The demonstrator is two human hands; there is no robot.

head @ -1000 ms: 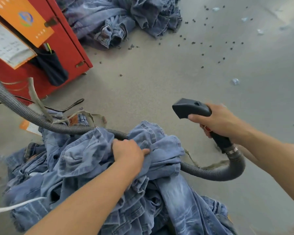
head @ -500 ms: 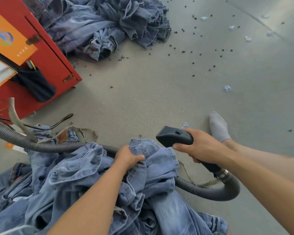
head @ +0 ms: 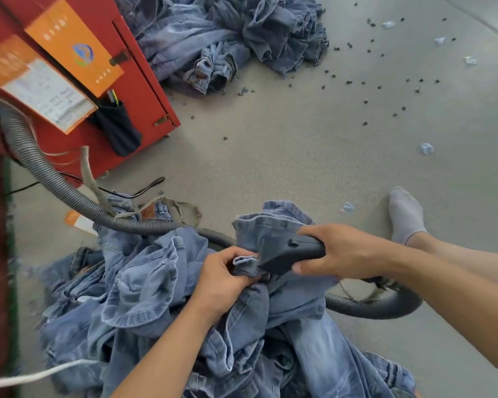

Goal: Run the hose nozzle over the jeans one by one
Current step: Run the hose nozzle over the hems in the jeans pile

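Item: hose nozzle (head: 285, 255), dark grey plastic, long axis lying roughly level across the view, mouth pointing toward the left hand (head: 223, 278) and touching a bunched fold of denim. The right hand (head: 339, 252) is wrapping its fingers fully round the nozzle's handle, a closed grip. The left hand is pinching that fold of the near jeans pile (head: 184, 311), fingers curled tight on the cloth just beside the nozzle's mouth.

Hose (head: 69, 193): grey, ribbed, running from behind the red cabinet (head: 144, 90), across the near pile, then looping under the right forearm to the nozzle's rear.

Labels: orange card (head: 75, 47) on the cabinet is carrying a round blue-and-green emblem; its lettering is too blurred to read. A second orange-edged sheet (head: 41, 90), printed in fine lines, is hanging beside it (also illegible). A dark pouch (head: 118, 130) holding pens is hanging below the card.

Surface: grey speckled floor (head: 299, 145), scattered with small dark bits and pale scraps beyond the nozzle. A second jeans heap (head: 230, 38) is lying past the cabinet, well apart from the nozzle. A grey-socked foot (head: 406, 216) is resting just beyond the right hand. A white cord (head: 35, 374) is lying at the near pile's left edge.
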